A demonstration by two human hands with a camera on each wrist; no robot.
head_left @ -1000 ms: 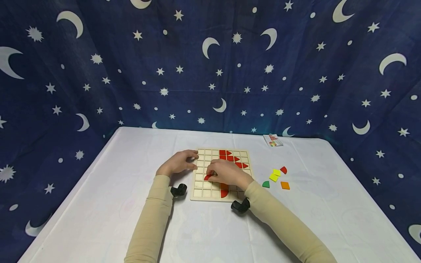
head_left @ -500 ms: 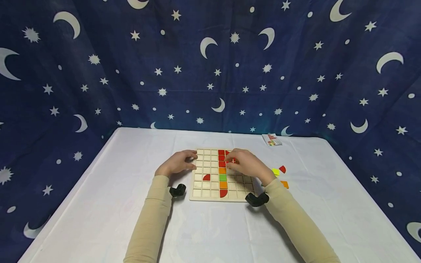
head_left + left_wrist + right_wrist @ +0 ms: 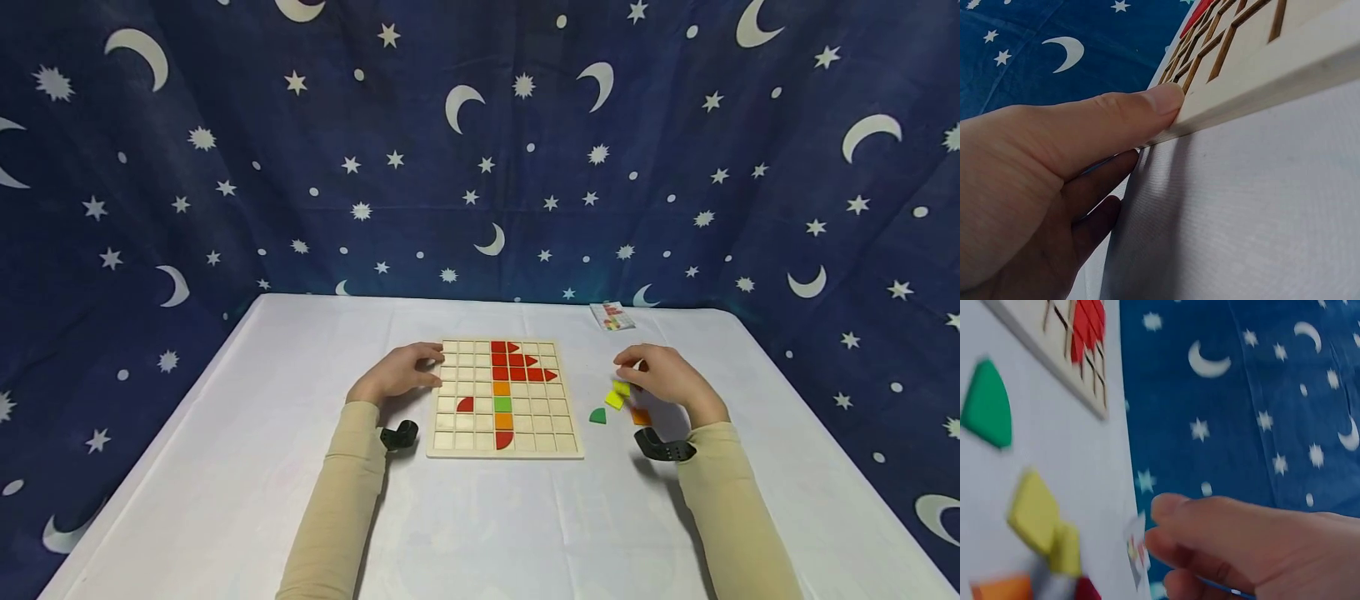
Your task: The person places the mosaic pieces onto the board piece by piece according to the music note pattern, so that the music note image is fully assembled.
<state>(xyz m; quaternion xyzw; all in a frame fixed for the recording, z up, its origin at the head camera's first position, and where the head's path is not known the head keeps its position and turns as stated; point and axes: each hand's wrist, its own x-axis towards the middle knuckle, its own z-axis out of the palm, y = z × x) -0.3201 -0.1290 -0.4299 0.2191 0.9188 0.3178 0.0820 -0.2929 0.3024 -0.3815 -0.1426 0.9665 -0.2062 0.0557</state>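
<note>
A wooden grid board (image 3: 457, 437) lies on the table with red, orange and green pieces set in its cells. On its left edge rests my left hand (image 3: 401, 372), the thumb (image 3: 1166, 99) touching the rim in the left wrist view. A red quarter-circle piece (image 3: 465, 405) sits alone in the board's left half. My right hand (image 3: 667, 377) is over the loose pieces right of the board, its fingers bent and nothing visible between them. Under and beside it are yellow squares (image 3: 614, 400), a green quarter-circle (image 3: 597, 416), an orange square (image 3: 641, 416) and a partly hidden dark red piece (image 3: 1088, 589).
A small pattern card (image 3: 612, 317) lies at the back right of the white-covered table (image 3: 480, 533). Behind it hangs a dark blue cloth (image 3: 420, 225) with moons and stars. Black wrist straps with cameras sit on both sleeves.
My right hand has left the red quarter-circle in the board's left half and swung right, across the board, to the loose pieces. My left hand has stayed at the board's edge.
</note>
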